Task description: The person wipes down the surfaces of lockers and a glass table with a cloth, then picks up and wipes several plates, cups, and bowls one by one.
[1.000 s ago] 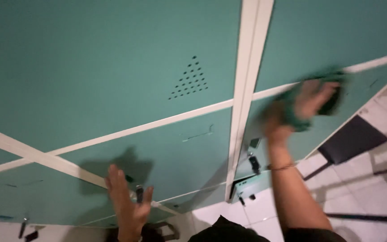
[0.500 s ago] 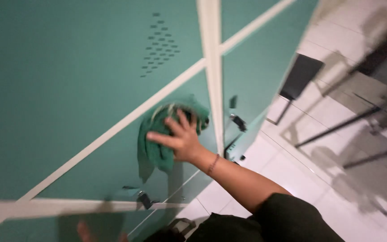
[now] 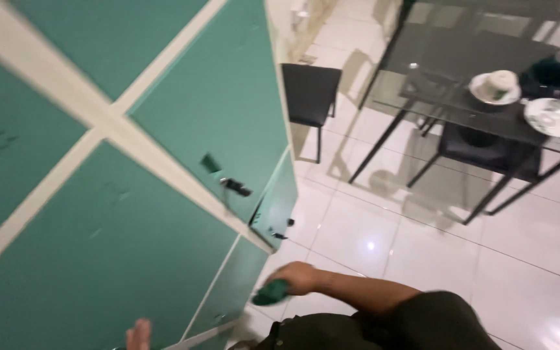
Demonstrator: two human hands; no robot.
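Observation:
My right hand [image 3: 296, 279] hangs low beside my body, closed around a bunched green cloth [image 3: 270, 293], a short way off the teal locker doors [image 3: 131, 246]. Only the fingertips of my left hand [image 3: 139, 335] show at the bottom edge, fingers apart, close to the lower locker door and holding nothing that I can see. The lockers have cream frames [image 3: 163, 159] and small dark latches [image 3: 236, 187].
A black chair [image 3: 309, 94] stands by the end of the lockers. To the right is a dark glass table [image 3: 461, 71] on thin black legs, with plates and a bowl [image 3: 495, 86] on it. White glossy floor tiles [image 3: 435, 253] lie below.
My right hand has come off the locker door and dropped down to my side with the cloth. The view has swung right, bringing the table and chair into sight.

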